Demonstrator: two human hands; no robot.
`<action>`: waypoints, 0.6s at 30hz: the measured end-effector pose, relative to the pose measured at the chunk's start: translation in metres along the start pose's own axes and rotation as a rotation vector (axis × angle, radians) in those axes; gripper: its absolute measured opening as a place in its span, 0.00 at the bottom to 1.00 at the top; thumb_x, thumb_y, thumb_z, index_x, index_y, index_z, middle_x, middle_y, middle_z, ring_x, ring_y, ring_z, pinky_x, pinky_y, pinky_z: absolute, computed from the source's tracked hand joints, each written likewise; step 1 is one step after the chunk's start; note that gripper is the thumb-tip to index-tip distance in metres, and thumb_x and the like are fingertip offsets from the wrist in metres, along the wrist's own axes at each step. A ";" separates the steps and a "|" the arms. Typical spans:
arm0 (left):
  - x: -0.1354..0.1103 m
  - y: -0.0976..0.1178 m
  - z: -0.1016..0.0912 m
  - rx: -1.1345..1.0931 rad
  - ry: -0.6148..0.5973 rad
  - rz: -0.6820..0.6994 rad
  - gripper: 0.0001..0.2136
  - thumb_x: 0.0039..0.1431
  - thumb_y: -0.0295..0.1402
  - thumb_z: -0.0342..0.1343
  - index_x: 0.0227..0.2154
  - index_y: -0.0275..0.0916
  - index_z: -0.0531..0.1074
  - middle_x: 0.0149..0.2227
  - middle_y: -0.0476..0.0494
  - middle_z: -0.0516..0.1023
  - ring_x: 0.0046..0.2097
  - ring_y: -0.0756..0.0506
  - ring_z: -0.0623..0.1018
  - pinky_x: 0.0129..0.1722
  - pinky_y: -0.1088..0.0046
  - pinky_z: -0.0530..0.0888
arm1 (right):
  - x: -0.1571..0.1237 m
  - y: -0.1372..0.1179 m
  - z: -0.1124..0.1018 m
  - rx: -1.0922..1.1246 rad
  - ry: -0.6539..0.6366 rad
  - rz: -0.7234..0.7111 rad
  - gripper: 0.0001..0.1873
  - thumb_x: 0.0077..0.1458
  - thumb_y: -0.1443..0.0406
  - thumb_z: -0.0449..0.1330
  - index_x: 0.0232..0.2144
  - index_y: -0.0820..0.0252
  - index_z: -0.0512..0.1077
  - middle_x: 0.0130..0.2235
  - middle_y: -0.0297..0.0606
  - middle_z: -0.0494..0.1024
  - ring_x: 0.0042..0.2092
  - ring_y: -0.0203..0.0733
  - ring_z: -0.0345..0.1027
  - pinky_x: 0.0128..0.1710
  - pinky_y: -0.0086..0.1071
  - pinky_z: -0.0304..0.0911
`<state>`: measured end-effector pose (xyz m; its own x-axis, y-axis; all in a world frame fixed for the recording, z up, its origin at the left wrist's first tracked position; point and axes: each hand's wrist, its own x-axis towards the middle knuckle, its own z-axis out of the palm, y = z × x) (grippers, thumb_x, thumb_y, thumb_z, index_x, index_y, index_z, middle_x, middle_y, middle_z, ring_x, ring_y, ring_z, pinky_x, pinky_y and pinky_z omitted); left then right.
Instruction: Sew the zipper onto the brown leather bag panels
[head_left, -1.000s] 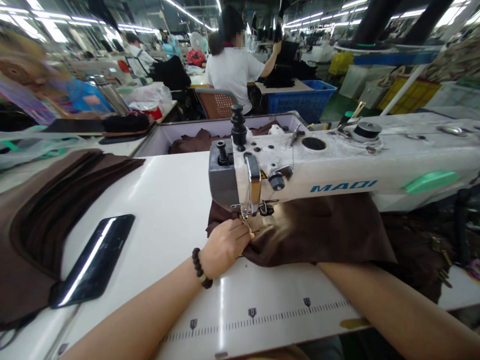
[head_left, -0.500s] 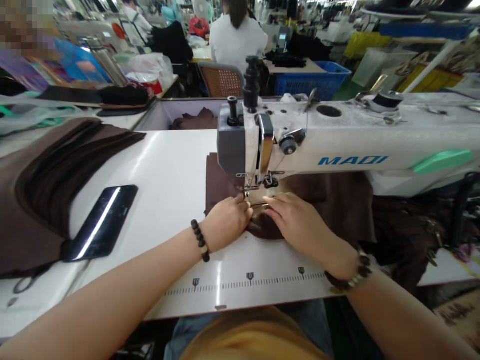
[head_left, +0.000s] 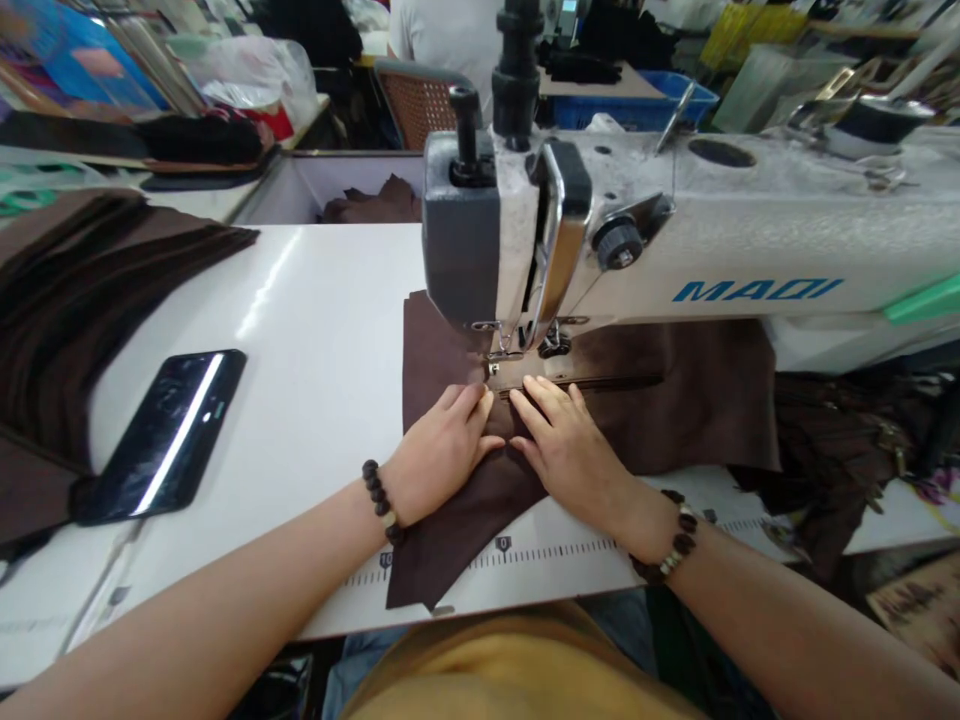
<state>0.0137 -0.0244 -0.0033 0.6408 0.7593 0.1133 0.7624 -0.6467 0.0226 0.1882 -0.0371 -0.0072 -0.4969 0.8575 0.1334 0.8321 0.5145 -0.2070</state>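
A: What's new at the needle?

B: The brown cloth (head_left: 697, 400). Half a second ago its near edge curves short of the printed ruler (head_left: 559, 548). Now a pointed flap hangs down across that ruler, almost to the front edge of the bench (head_left: 337, 310).

A: And the rest of it?

B: Flatter. It lies under the head of the sewing machine (head_left: 735, 235) and spreads out to the right. A long dark slit (head_left: 622, 382) shows, running right from just in front of the presser foot (head_left: 504, 356).

A: The hands?

B: Left hand (head_left: 442, 455): palm down, fingers close together, thumb held apart, tips on the cloth just before the foot. Pressing, by the look of it, not pinching. Right hand (head_left: 574, 460): fingers a little spread, resting on the cloth, tips at the slit. One second ago that one is hidden behind the cloth; now both show, thumbs near each other.

A: Your reading?

B: The work looks to be at a smoothing and lining-up stage, both hands steadying the layers close to the needle. A judgement only. Whether the foot is pressing down, I can't tell; too small.

A: Anything untouched?

B: Phone (head_left: 169, 430) on the bench, same spot, well left of the cloth, beside the stacked brown pieces (head_left: 82, 300).
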 end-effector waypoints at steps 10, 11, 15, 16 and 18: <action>0.001 -0.009 0.013 0.015 0.021 -0.003 0.24 0.61 0.40 0.47 0.52 0.23 0.59 0.52 0.29 0.64 0.57 0.37 0.61 0.57 0.62 0.61 | 0.006 0.009 0.007 0.048 -0.059 0.008 0.22 0.59 0.66 0.47 0.56 0.65 0.56 0.59 0.48 0.56 0.61 0.48 0.43 0.57 0.55 0.42; 0.003 -0.010 0.012 -0.004 0.017 -0.011 0.24 0.61 0.39 0.47 0.52 0.23 0.59 0.52 0.28 0.64 0.58 0.37 0.61 0.57 0.62 0.61 | 0.007 0.009 0.007 0.055 -0.056 0.008 0.22 0.59 0.66 0.47 0.56 0.65 0.57 0.59 0.49 0.57 0.61 0.48 0.43 0.57 0.55 0.43; 0.008 -0.014 0.007 -0.078 0.001 -0.031 0.21 0.61 0.38 0.47 0.51 0.26 0.60 0.52 0.29 0.64 0.58 0.38 0.61 0.56 0.61 0.63 | 0.012 0.012 0.008 0.089 -0.027 0.008 0.22 0.58 0.67 0.48 0.55 0.64 0.58 0.58 0.48 0.58 0.61 0.48 0.45 0.57 0.55 0.43; 0.008 -0.014 0.006 -0.091 -0.002 -0.033 0.20 0.61 0.38 0.47 0.50 0.26 0.61 0.51 0.29 0.64 0.58 0.38 0.61 0.56 0.61 0.63 | 0.013 0.013 0.008 0.096 -0.018 0.005 0.22 0.58 0.67 0.49 0.55 0.63 0.58 0.58 0.48 0.58 0.61 0.47 0.45 0.57 0.54 0.43; 0.009 -0.016 0.005 -0.104 -0.005 -0.040 0.19 0.60 0.38 0.49 0.49 0.28 0.62 0.50 0.30 0.65 0.56 0.39 0.64 0.54 0.62 0.65 | 0.015 0.014 0.007 0.104 -0.008 -0.007 0.22 0.57 0.68 0.49 0.55 0.63 0.58 0.57 0.48 0.59 0.60 0.47 0.47 0.57 0.54 0.43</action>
<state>0.0077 -0.0070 -0.0075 0.6107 0.7848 0.1055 0.7738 -0.6198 0.1305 0.1905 -0.0176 -0.0152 -0.5049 0.8537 0.1276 0.7987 0.5181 -0.3059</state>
